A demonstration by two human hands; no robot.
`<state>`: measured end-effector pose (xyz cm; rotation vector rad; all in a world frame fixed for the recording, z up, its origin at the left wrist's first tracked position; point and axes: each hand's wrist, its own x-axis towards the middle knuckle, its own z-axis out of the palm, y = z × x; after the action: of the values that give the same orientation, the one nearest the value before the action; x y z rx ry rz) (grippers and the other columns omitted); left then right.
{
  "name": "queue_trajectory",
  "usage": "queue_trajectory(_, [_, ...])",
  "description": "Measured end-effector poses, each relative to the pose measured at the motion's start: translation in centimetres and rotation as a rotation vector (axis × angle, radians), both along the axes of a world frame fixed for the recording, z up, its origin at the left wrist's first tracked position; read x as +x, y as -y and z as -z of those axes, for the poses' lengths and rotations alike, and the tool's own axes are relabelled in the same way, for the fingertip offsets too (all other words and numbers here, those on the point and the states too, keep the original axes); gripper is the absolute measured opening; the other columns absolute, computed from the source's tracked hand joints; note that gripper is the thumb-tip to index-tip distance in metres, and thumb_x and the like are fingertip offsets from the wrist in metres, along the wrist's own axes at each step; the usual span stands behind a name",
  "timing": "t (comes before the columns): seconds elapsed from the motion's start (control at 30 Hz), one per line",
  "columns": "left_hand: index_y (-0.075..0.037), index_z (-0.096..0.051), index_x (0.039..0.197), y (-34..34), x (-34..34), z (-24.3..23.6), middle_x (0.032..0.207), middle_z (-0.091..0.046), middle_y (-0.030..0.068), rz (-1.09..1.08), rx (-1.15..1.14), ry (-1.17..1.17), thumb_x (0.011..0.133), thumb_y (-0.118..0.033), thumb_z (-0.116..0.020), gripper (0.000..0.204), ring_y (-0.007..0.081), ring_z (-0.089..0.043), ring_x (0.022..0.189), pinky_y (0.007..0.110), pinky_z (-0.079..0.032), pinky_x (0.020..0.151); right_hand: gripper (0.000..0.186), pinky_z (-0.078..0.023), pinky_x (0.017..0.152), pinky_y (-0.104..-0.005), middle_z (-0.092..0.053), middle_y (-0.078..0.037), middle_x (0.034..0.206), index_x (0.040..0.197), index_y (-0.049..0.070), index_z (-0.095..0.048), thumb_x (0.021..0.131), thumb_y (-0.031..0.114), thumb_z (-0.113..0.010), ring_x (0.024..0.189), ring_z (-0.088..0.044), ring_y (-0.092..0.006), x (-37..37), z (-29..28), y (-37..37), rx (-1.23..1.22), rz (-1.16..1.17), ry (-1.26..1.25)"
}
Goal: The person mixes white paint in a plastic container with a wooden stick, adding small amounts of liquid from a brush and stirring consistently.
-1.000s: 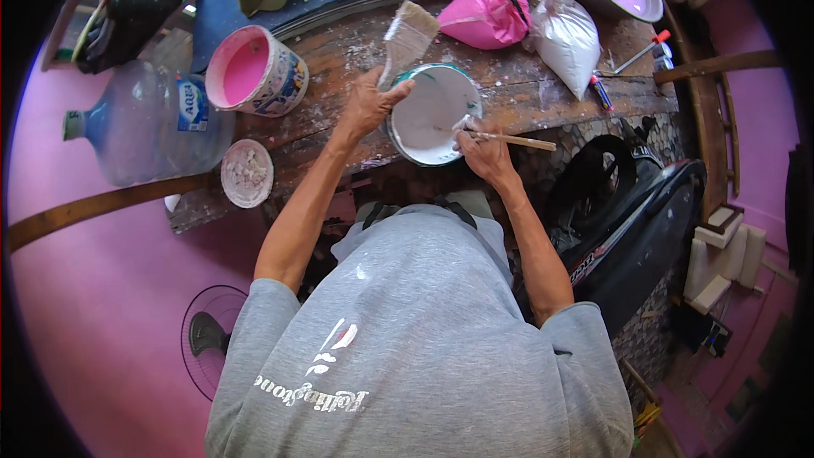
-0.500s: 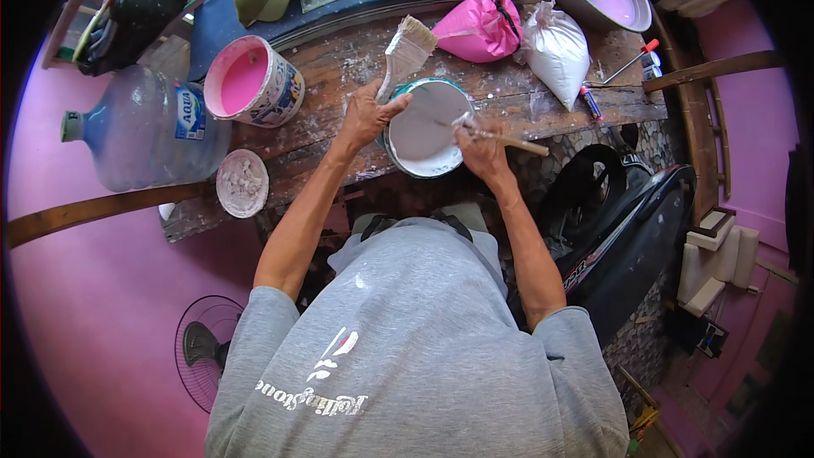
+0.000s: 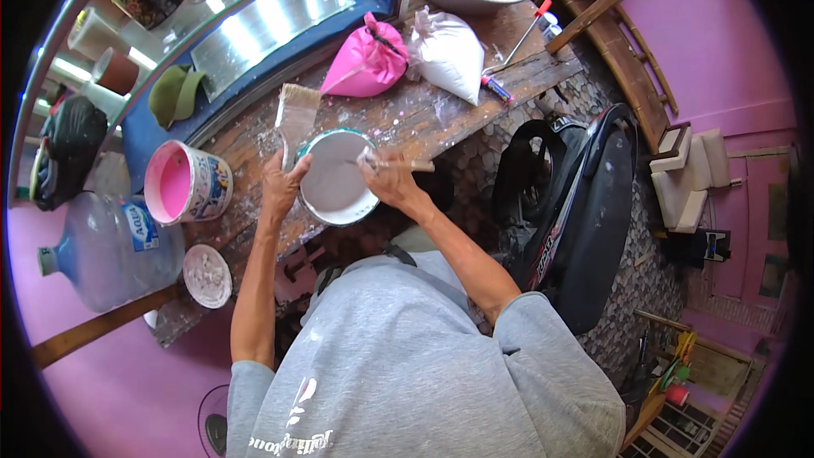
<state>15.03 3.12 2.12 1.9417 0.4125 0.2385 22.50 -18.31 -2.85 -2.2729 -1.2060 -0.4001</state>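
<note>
My left hand (image 3: 282, 182) is closed on a wide paintbrush (image 3: 297, 114), bristles up and pale with paint. Its fingers rest against the left rim of a round paint bucket (image 3: 318, 215), which holds a greyish-white thick liquid (image 3: 332, 176). At the bucket's right side, my right hand (image 3: 395, 180), smeared by motion, grips a light wooden stick-like handle (image 3: 421, 166) pointing right. The other end of the handle is blurred at the fingers, so its kind does not show. White smears cover the right fingertips.
On the wooden table (image 3: 254, 137) stand a pail of pink paint (image 3: 216, 191), a water jug (image 3: 110, 246), a paint-crusted lid (image 3: 208, 276), a pink bag (image 3: 365, 59), a white bag (image 3: 449, 55) and a grey basin (image 3: 475, 0). A motorbike (image 3: 585, 220) stands at the right.
The view has turned and shifted right, so the table items sit further left. My left hand still holds the brush at the rim; the right hand's handle now points more level.
</note>
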Motion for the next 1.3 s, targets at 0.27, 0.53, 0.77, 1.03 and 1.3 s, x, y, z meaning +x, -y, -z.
queue_trajectory(0.27, [-0.001, -0.063, 0.102, -0.1, 0.3, 0.6, 0.081, -0.064, 0.0028, 0.021, -0.021, 0.026, 0.083, -0.025, -0.07, 0.031, 0.0097, -0.056, 0.072, 0.029, -0.047, 0.066, 0.015, -0.046, 0.057, -0.0437, -0.059, -0.018, 0.069, 0.079, 0.0, -0.058, 0.084, 0.014, -0.055, 0.062, -0.059, -0.0345, -3.4, -2.2, -2.6, 0.243, -0.092, -0.656])
queue_trajectory(0.53, [-0.002, -0.064, 0.101, -0.1, 0.4, 0.4, 0.08, -0.064, 0.0014, 0.018, -0.054, 0.025, 0.083, -0.024, -0.07, 0.029, 0.0086, -0.055, 0.072, 0.028, -0.046, 0.066, 0.01, -0.044, 0.058, -0.0394, -0.057, -0.007, 0.08, 0.086, 0.009, -0.058, 0.077, 0.014, -0.057, 0.071, -0.057, -0.0235, 1.0, -1.2, -0.9, -0.125, 0.0, 0.241])
queue_trajectory(0.77, [-0.002, -0.064, 0.1, -0.3, 0.5, 0.7, 0.079, -0.064, 0.0019, 0.014, -0.045, 0.013, 0.084, -0.024, -0.069, 0.028, 0.0086, -0.055, 0.071, 0.028, -0.046, 0.066, 0.012, -0.045, 0.058, -0.0415, -0.058, -0.013, 0.07, 0.08, 0.0, -0.058, 0.083, 0.011, -0.055, 0.063, -0.058, -0.0319, -3.5, -1.3, -1.0, 0.153, -0.154, -0.514])
queue_trajectory(1.03, [-0.002, -0.065, 0.105, -0.7, 0.1, 0.6, 0.085, -0.066, 0.0044, -0.001, 0.002, 0.035, 0.084, -0.025, -0.068, 0.031, 0.0105, -0.059, 0.077, 0.029, -0.048, 0.07, 0.01, -0.044, 0.057, -0.0425, -0.059, -0.014, 0.08, 0.078, 0.006, -0.06, 0.079, 0.015, -0.058, 0.069, -0.057, -0.0331, 0.4, -1.6, -1.3, -0.028, 0.065, 0.354])
queue_trajectory(1.3, [-0.001, -0.063, 0.107, -0.5, -0.1, 0.4, 0.09, -0.067, 0.0044, 0.007, -0.083, 0.049, 0.085, -0.023, -0.067, 0.031, 0.0115, -0.059, 0.08, 0.029, -0.048, 0.074, 0.012, -0.047, 0.063, -0.0417, -0.058, -0.014, 0.076, 0.087, 0.003, -0.059, 0.081, 0.013, -0.057, 0.069, -0.058, -0.0341, -3.2, -0.9, -2.1, 0.213, -0.101, -0.713])
